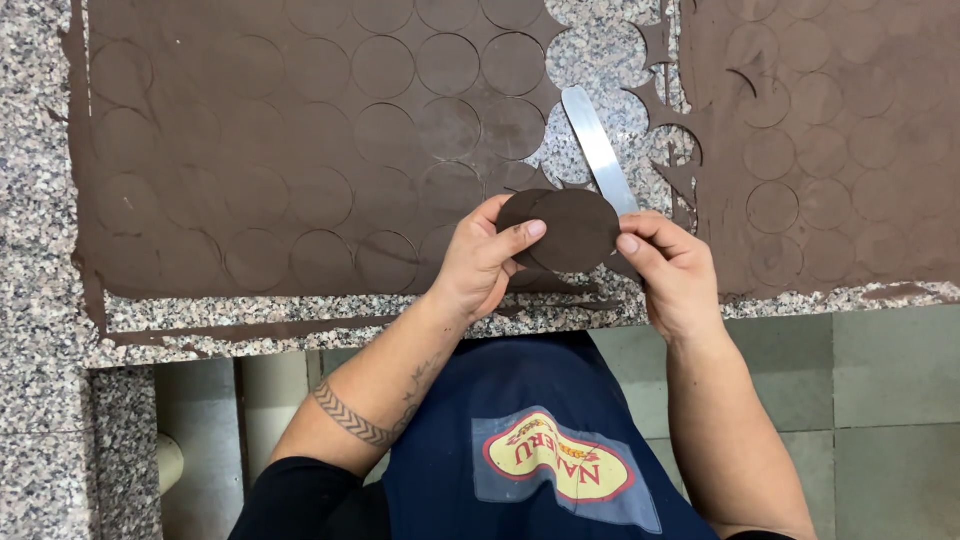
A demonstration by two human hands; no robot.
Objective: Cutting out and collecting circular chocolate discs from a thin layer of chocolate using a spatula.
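Brown dough discs (572,230), stacked and overlapping, sit up between both hands above the bench (40,200). Left hand (482,258) pinches their left edge, thumb on top; right hand (672,268) grips the right edge along with a metal spatula (598,150). Scored dough sheet (260,150) lies behind.
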